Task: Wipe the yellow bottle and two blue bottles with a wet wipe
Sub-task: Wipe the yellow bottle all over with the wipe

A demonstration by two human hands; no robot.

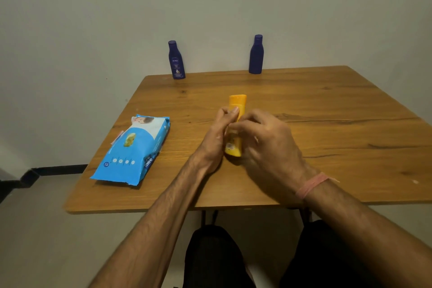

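We've got the yellow bottle (236,124) lifted between both hands over the middle of the surface (327,124), cap end pointing away. Our left hand (216,138) clasps one side to steady it, so the right hand (264,145) can curl round the other; a wipe there we can't make out. The two blue bottles (176,61) (256,55) wait upright at the far edge, the wipes pack (133,149) lying handy on the left.
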